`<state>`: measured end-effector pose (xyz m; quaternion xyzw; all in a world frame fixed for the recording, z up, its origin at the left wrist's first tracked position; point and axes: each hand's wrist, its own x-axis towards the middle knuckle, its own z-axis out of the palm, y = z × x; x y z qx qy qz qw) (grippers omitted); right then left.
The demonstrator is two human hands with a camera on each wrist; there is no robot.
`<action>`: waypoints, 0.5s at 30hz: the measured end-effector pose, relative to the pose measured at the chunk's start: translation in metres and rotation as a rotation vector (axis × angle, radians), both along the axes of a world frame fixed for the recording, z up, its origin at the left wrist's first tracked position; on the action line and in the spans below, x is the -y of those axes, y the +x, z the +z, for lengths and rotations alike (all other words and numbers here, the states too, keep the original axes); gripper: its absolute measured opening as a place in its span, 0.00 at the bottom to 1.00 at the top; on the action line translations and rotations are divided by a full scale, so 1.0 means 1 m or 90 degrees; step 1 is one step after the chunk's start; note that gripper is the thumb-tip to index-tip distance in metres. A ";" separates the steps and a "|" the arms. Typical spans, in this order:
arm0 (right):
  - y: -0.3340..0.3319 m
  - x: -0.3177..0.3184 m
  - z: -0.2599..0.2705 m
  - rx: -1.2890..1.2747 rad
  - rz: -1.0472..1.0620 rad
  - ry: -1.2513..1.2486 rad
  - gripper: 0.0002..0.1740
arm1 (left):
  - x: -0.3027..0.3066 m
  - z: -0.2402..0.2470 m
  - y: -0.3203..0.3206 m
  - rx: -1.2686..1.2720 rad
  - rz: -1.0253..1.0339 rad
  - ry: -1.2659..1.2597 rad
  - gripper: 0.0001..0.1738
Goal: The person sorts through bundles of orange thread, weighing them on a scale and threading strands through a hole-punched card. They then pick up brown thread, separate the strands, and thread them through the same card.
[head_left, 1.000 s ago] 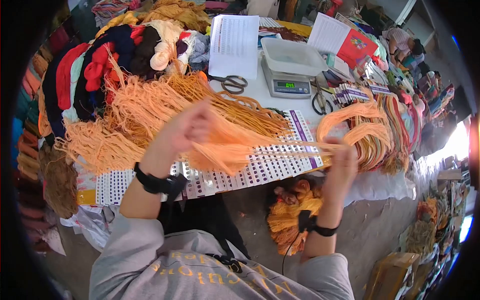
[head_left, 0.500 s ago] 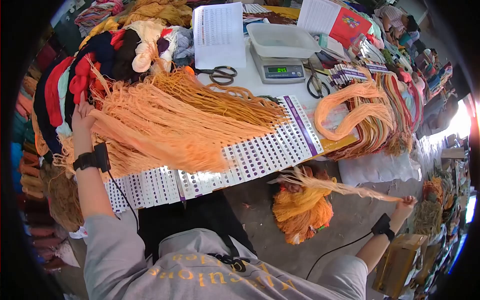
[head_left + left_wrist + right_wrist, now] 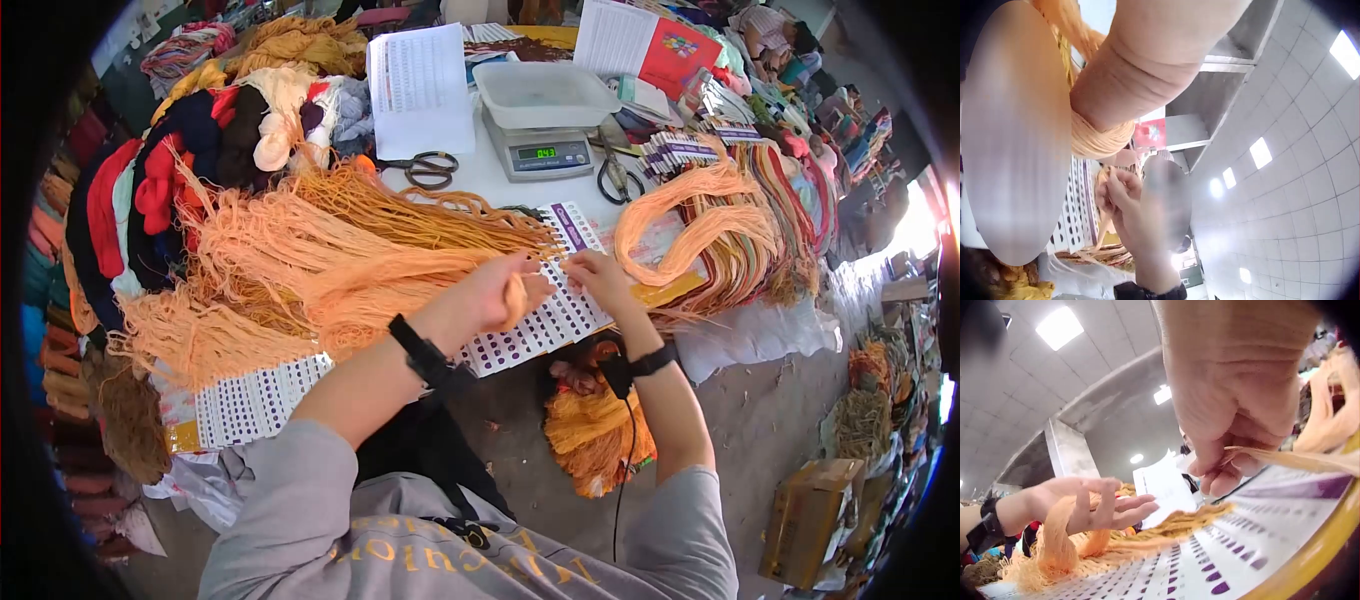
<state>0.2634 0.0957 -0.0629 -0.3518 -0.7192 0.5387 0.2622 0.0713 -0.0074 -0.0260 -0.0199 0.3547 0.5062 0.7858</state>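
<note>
yarn-sorting counter, one person, two bare hands.

- left grip (image 3: 505, 292): above the counter's near edge, fingers nearly straight and released. a hank of peach yarn (image 3: 330, 270) is looped over the palm, and its tails trail left across the counter (image 3: 490, 180).
- right grip (image 3: 598, 275): just beside the left, not touching it. thumb and fingertips are clenched on a thin peach strand (image 3: 1297, 461) directly over the cards.
- cards (image 3: 560, 315): white, with rows of purple dots, laid in a band along the near edge under both hands.
- loop (image 3: 690, 215): peach skein, coiled near the right edge.
- scale (image 3: 545, 150): at the far side, display lit, white tray on top.
- scissors (image 3: 425, 168): just left of the scale, beside a printed sheet (image 3: 420, 90).
</note>
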 end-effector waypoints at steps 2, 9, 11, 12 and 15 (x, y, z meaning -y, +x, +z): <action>-0.007 0.001 0.000 0.070 -0.026 0.011 0.08 | -0.007 -0.004 0.015 -0.031 0.010 -0.053 0.24; -0.008 -0.004 -0.019 0.123 -0.030 0.059 0.11 | -0.016 0.006 0.026 -0.100 0.003 -0.074 0.21; -0.008 -0.004 -0.020 0.106 -0.043 0.068 0.11 | -0.017 0.008 0.029 -0.119 0.003 -0.078 0.21; -0.009 -0.002 -0.021 0.096 -0.049 0.070 0.11 | -0.017 0.006 0.026 -0.105 -0.001 -0.076 0.21; -0.010 0.001 -0.018 0.128 -0.063 0.071 0.12 | -0.020 -0.006 0.020 -0.052 0.008 -0.085 0.21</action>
